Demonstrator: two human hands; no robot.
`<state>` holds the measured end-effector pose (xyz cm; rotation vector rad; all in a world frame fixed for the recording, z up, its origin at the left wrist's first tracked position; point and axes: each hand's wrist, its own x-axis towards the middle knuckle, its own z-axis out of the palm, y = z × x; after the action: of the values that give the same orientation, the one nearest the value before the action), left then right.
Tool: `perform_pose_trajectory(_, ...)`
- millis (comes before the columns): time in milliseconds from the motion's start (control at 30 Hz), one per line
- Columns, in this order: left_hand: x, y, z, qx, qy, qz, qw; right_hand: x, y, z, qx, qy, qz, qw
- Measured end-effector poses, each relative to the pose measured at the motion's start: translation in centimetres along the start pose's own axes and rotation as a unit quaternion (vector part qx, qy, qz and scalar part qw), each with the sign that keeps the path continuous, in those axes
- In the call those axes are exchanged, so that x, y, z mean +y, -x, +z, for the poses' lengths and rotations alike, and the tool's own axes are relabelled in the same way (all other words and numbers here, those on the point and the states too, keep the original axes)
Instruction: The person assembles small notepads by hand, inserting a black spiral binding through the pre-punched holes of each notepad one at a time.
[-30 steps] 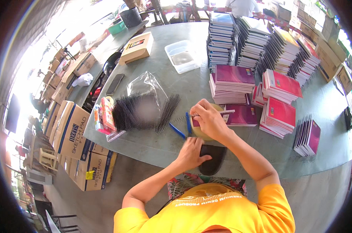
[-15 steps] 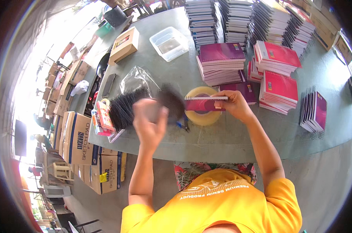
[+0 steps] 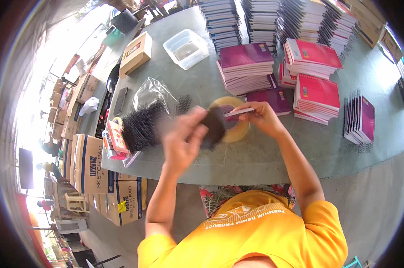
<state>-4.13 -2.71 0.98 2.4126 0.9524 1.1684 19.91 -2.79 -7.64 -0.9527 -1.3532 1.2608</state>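
My right hand (image 3: pixel 261 118) is closed on a small spiral notebook (image 3: pixel 241 111), pinching its right end. The notebook is tilted nearly edge-on, so a thin white edge shows. My left hand (image 3: pixel 184 139) is beside a dark rounded thing (image 3: pixel 214 127), too blurred to name. Its fingers are partly smeared by motion, and I cannot tell whether they grip it. The dark thing meets or overlaps the notebook's left end. Behind the notebook lies a wide roll of yellowish clear tape (image 3: pixel 234 130). A bundle of black spiral binding coils (image 3: pixel 141 126) lies left of my left hand.
Purple notebooks (image 3: pixel 246 58) and red notebooks (image 3: pixel 318 96) are stacked beyond my right hand, with taller notebook stacks (image 3: pixel 262 22) behind. A small purple stack (image 3: pixel 364 118) stands far right. A clear plastic tub (image 3: pixel 186 49) and a cardboard box (image 3: pixel 136 53) sit at the back left.
My left hand and the dark blurred thing have moved to the right. My right hand has shifted slightly left with the notebook, which shows less of its purple cover.
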Motion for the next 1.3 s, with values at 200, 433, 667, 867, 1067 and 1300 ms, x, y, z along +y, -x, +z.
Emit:
perform_pose_trajectory(200,0.2,-0.7,0.6,-0.076,-0.046,-0.023,0.996,0.0,-0.1,0.2,-0.001,-0.004,-0.020,1.000)
perform_pose_trajectory(433,1.3,0.4,1.9,-0.268,-0.055,-0.019,0.962,0.4,-0.2,0.4,0.003,-0.015,-0.008,1.000)
perform_pose_trajectory(667,2.0,-2.0,1.8,-0.040,-0.033,-0.025,0.998,0.6,0.3,0.4,-0.001,-0.042,0.002,0.999)
perform_pose_trajectory(867,1.8,0.7,5.0,-0.179,-0.050,-0.054,0.981,0.9,0.4,0.3,-0.016,0.002,-0.063,0.998)
perform_pose_trajectory(1067,0.0,4.5,5.6,-0.252,0.023,-0.124,0.960,0.2,0.4,0.8,-0.016,-0.055,-0.070,0.996)
perform_pose_trajectory(1300,2.8,-0.1,4.9,-0.098,-0.130,0.062,0.985,0.0,0.4,1.5,0.034,-0.123,-0.075,0.989)
